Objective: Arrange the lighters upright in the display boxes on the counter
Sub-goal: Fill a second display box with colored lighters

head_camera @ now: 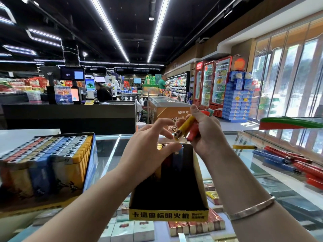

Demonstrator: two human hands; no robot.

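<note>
Fingers curled tight, the right hand (204,131) grips a small bundle of lighters above the counter — a yellow lighter (185,127) angled metal-end down toward the box, a red lighter (193,132) tucked beside it, and more coloured ends poking out past the fingers. The left hand (150,151) hovers just beside them with its fingers spread and relaxed, fingertips close to the yellow lighter's metal head but holding nothing; whether they touch it cannot be told. Directly beneath both hands sits a black display box with a yellow front label (168,214) on the glass counter (272,173), a few lighters standing upright at its far end and the near part bare. To the left, a second display box (43,165) is packed with upright lighters in orange, blue, grey and yellow rows. On the right of the counter lie loose lighters (286,159) — red and blue, flat on the glass, with one yellow one apart from them. A thin bracelet (251,207) circles the right wrist. Cigarette packs (195,226) show under the glass.
</note>
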